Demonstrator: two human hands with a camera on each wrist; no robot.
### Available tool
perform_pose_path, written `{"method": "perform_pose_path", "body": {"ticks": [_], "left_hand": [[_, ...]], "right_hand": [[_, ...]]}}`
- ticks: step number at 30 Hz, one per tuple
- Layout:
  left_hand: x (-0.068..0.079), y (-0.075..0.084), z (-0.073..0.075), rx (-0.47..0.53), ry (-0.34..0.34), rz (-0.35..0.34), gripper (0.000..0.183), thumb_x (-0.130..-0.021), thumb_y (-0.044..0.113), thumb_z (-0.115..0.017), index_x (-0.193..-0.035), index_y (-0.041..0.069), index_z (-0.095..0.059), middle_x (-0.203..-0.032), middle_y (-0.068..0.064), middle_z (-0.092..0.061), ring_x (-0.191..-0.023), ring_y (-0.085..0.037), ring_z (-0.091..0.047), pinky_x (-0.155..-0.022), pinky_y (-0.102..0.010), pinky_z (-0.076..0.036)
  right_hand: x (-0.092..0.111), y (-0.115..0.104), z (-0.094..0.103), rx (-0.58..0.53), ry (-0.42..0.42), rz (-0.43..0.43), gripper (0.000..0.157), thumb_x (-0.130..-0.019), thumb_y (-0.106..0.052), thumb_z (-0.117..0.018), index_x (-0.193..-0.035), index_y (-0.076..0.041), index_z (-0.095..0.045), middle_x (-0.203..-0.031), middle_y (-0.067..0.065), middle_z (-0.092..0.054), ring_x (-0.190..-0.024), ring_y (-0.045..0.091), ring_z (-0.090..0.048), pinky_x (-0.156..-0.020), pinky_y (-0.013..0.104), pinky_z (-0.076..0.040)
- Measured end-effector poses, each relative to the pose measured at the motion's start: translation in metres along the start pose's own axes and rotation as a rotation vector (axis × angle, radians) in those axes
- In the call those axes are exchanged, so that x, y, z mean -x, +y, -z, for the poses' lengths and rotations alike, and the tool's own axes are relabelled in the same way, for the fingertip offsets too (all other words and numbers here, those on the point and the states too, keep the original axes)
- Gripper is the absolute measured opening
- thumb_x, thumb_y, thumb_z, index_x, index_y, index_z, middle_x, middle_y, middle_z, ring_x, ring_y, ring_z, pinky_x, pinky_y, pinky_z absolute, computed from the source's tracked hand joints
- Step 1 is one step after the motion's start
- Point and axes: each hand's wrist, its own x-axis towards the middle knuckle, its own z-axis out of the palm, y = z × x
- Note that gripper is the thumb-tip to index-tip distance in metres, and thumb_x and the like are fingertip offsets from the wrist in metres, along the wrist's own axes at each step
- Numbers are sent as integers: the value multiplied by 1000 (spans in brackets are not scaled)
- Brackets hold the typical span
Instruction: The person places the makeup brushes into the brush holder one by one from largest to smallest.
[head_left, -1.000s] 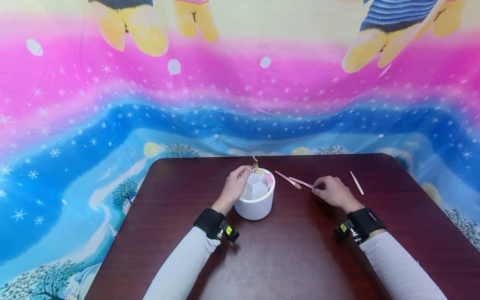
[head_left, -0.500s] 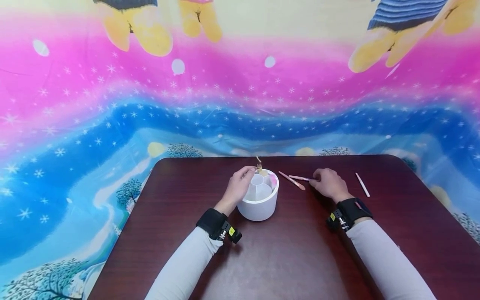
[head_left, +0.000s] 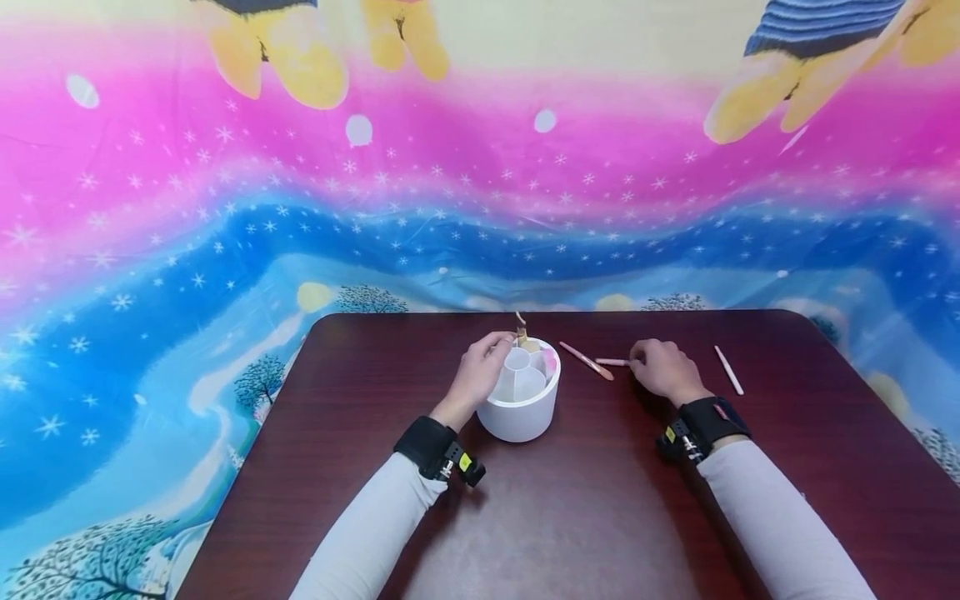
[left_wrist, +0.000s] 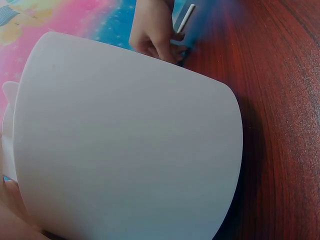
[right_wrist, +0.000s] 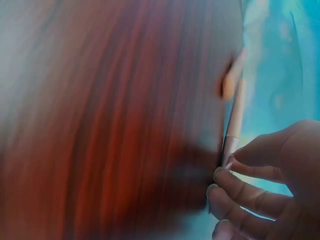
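Observation:
A round white compartment organizer (head_left: 517,417) stands on the table, its plain side filling much of the left wrist view as a white wall (left_wrist: 130,135). My left hand (head_left: 480,367) grips its rim from the left; the fingertips are partly hidden. A gold-coloured tool (head_left: 522,333) sticks up from the far compartment, and something pink (head_left: 550,360) sits in the right one. Right of the organizer, my right hand (head_left: 663,369) pinches a slim makeup brush (head_left: 612,362) between thumb and fingers, low over the table. In the right wrist view the brush's pale handle (right_wrist: 237,112) points away from the fingertips.
Between organizer and right hand lies a pink makeup brush (head_left: 587,360) with a tan head. A thin pale stick (head_left: 728,369) lies right of the right hand. The dark red-brown table (head_left: 555,517) ends against a printed cloth backdrop (head_left: 480,208).
My right hand moved left along the slim brush, then slightly right, drawing the brush rightward away from the tan-headed one. The left hand stays at the organizer; the head view shifted slightly.

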Motion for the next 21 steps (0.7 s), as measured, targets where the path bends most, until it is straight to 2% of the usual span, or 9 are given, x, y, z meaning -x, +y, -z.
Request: {"method": "perform_pose_path", "body": {"ticks": [4, 9, 16, 18, 21], "left_hand": [[0, 1, 0, -1, 2, -3, 36, -97, 44, -43, -121, 23, -60, -120, 2, -59, -108, -17, -50, -93, -44, -41], [2, 2, -1, 3, 6, 5, 36, -97, 44, -43, -121, 22, -60, -120, 2, -59, -110, -17, -50, -94, -44, -41], [3, 1, -1, 7, 10, 19, 37, -98, 43, -43, -123, 21, -59, -121, 1, -58, -111, -18, -49, -95, -45, -40], [4, 1, -1, 7, 11, 19, 38, -98, 44, -42, -123, 21, -59, -122, 1, -58, -111, -18, -49, -95, -44, -40], [4, 0, -1, 7, 12, 24, 39, -98, 45, -42, -123, 21, -59, -122, 1, -58, -111, -18, -49, -95, -45, -40]], "right_hand": [[10, 16, 8, 39, 5, -29, 23, -93, -20, -54, -107, -3, -62, -93, 16, -61, -69, 25, -54, -56, 42, -44], [24, 29, 20, 64, -54, -66, 19, -92, -17, -55, -103, -1, -59, -82, 11, -60, -68, 24, -53, -57, 42, -42], [38, 29, 31, 55, -107, -62, 11, -92, -10, -54, -95, 0, -57, -57, 3, -56, -61, 19, -53, -60, 42, -42], [40, 28, 30, 47, -102, -58, 8, -91, -8, -55, -88, -1, -57, -52, 3, -54, -55, 19, -53, -64, 43, -42], [41, 26, 29, 31, -70, -43, 14, -88, -4, -57, -74, -5, -54, -48, 4, -49, -49, 19, -49, -69, 44, -41]]}}
